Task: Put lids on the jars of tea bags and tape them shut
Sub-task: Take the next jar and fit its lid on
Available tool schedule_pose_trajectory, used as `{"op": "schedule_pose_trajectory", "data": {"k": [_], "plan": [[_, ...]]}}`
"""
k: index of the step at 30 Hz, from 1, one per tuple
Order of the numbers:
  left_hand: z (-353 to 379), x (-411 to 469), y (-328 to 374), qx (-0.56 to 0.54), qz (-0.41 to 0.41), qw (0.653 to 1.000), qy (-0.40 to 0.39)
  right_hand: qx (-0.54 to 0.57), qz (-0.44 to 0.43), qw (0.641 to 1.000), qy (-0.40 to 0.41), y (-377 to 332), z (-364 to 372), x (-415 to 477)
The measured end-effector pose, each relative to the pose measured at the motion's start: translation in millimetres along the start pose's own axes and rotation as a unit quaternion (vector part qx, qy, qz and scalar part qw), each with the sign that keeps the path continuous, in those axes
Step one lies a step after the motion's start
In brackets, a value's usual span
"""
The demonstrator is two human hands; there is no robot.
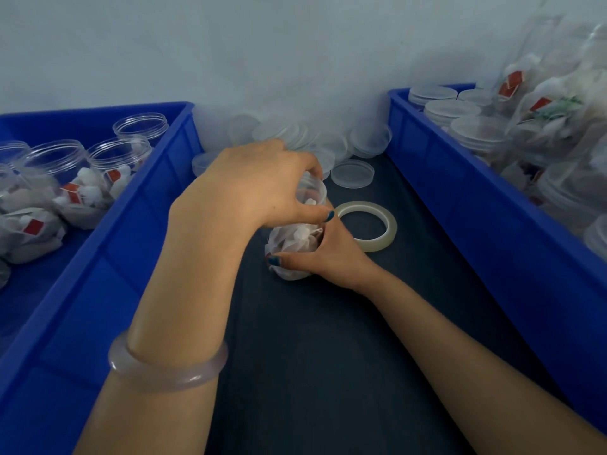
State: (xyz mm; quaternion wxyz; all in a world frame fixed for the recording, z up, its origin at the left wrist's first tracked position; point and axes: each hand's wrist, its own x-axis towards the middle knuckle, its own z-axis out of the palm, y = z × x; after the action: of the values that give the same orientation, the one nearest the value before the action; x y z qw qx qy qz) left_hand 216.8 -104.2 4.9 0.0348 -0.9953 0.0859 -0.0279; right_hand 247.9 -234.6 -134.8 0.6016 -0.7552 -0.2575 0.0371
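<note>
A clear plastic jar of tea bags [295,244] stands on the dark table [328,356] between two blue bins. My left hand [253,188] grips the clear lid [313,188] on the jar's top, fingers curled over its rim. My right hand [328,254] wraps round the jar's lower body from the right, thumb across the front. A roll of clear tape [369,226] lies flat on the table just right of the jar.
The left blue bin [131,231] holds several open jars of tea bags [65,182]. The right blue bin [460,178] holds lidded jars [538,106]. Loose clear lids [353,174] are piled against the back wall.
</note>
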Motion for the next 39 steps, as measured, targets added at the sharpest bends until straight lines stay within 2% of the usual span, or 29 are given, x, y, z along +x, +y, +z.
{"op": "schedule_pose_trajectory", "data": {"k": [7, 16, 19, 21, 24, 28, 30, 32, 34, 39], "plan": [[6, -1, 8, 0.037, -0.05, 0.998, 0.008, 0.013, -0.001, 1.0, -0.005, 0, 1, 0], [1, 0, 4, 0.051, -0.012, 0.998, -0.019, 0.005, 0.007, 1.0, -0.028, -3, -4, 3], [2, 1, 2, 0.042, -0.008, 0.999, -0.021, -0.027, 0.024, 0.998, -0.043, -7, -6, 3], [2, 1, -1, 0.037, -0.009, 0.999, -0.028, -0.092, 0.041, 0.992, -0.073, -11, -14, 2], [3, 0, -2, 0.022, -0.017, 0.999, -0.039, -0.315, 0.017, 0.943, -0.111, -15, -31, -4], [4, 0, -1, 0.021, -0.019, 0.999, -0.038, -0.424, 0.031, 0.9, -0.097, -22, -45, -8], [3, -1, -2, 0.016, -0.014, 0.999, -0.043, -0.53, 0.061, 0.844, -0.06, -25, -53, -7], [1, -1, -3, 0.006, -0.002, 0.999, -0.053, -0.593, 0.122, 0.794, -0.057, -25, -61, -6], [0, -2, -4, -0.002, 0.008, 0.998, -0.057, -0.596, 0.135, 0.788, -0.074, -23, -64, -6], [1, -1, -5, -0.031, 0.013, 0.997, -0.065, -0.617, 0.041, 0.785, -0.037, -20, -56, -6]]}}
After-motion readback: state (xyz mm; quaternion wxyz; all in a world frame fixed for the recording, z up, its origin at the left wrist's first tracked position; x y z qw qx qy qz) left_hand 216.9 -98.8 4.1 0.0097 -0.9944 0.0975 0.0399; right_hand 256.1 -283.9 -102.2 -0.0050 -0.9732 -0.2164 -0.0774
